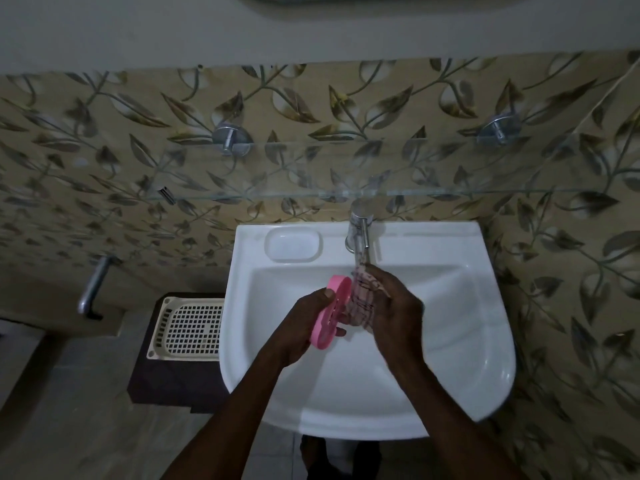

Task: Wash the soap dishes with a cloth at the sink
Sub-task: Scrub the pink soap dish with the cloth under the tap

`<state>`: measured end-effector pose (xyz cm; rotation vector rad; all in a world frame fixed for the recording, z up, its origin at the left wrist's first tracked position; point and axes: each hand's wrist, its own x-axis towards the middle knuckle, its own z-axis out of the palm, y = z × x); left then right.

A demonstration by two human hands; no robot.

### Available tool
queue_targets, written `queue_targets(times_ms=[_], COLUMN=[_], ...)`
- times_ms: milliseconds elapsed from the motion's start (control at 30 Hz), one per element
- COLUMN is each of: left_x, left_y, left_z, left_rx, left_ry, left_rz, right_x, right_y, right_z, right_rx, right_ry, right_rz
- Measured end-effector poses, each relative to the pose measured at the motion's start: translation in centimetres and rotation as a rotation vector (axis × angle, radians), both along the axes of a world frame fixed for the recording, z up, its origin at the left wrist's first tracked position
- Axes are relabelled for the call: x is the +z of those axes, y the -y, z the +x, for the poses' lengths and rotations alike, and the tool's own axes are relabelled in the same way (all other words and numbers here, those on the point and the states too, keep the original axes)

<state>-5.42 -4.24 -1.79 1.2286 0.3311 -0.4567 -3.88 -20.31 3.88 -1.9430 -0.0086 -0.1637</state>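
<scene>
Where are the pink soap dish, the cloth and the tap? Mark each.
pink soap dish (341, 289): head view, upper rim.
cloth (363, 304): head view, checked middle.
tap (360, 232): head view, metal spout.

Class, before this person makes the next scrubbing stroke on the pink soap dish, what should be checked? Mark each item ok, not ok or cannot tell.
1. Left hand has a firm grip on the pink soap dish: ok.
2. Right hand holds the cloth against the dish: ok.
3. Dish and cloth are over the sink, so drips fall in the basin: ok.
4. Work is directly below the tap: ok.
5. Water is running: cannot tell, blurred.
6. Dish is free of soap residue: cannot tell.
</scene>
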Motion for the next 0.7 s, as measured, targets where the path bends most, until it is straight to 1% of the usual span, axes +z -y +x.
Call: queue_targets(times_ms=[33,67,133,167,200,233,333,400,433,467,500,533,600,633,700], left_x=[-0.2,-0.3,-0.1,-0.1,-0.2,0.0,0.3,0.3,0.3,0.4,0.4,0.4,0.5,0.3,0.2], left_y=[0.2,0.4,0.5,0.5,0.3,0.2,0.9,1.6,2.0,2.3,2.4,2.5,2.5,2.5,2.9], left_z=[-0.1,-0.1,0.0,0.1,0.3,0.4,0.6,0.6,0.5,0.5,0.4,0.4,-0.2,-0.5,-0.9], left_rx=[0.012,0.049,0.154,0.198,0.221,0.223,0.175,0.238,0.300,0.354,0.383,0.389,0.401,0.395,0.345], left_ry=[-0.014,-0.043,-0.101,-0.089,-0.058,-0.034,-0.031,-0.059,-0.070,-0.084,-0.108,-0.147,-0.248,-0.264,-0.232], left_rz=[-0.035,-0.083,-0.225,-0.257,-0.234,-0.165,0.111,0.249,0.286,0.282,0.209,0.063,-0.314,-0.450,-0.598], right_x=[0.2,0.2,-0.1,-0.5,-1.1,-1.7,-2.6,-2.8,-2.8,-2.8,-2.7,-2.8,-2.9,-3.0,-3.0], right_y=[-0.4,-0.7,-0.3,0.3,0.8,1.4,1.6,1.4,1.2,1.0,0.7,0.5,0.1,-0.1,-0.1], right_z=[-0.3,-0.4,-0.2,-0.1,-0.2,-0.3,-1.1,-1.7,-2.0,-2.2,-2.5,-2.7,-3.2,-3.4,-3.5], right_rx=[0.023,-0.003,-0.150,-0.213,-0.226,-0.193,-0.056,-0.043,-0.047,-0.047,-0.043,-0.037,-0.051,-0.062,-0.076], right_ry=[0.039,0.057,-0.009,-0.068,-0.131,-0.194,-0.374,-0.401,-0.388,-0.361,-0.323,-0.279,-0.215,-0.183,-0.116], right_rz=[-0.005,-0.016,-0.017,-0.029,-0.045,-0.037,0.123,0.171,0.176,0.165,0.134,0.093,0.007,-0.020,-0.079])
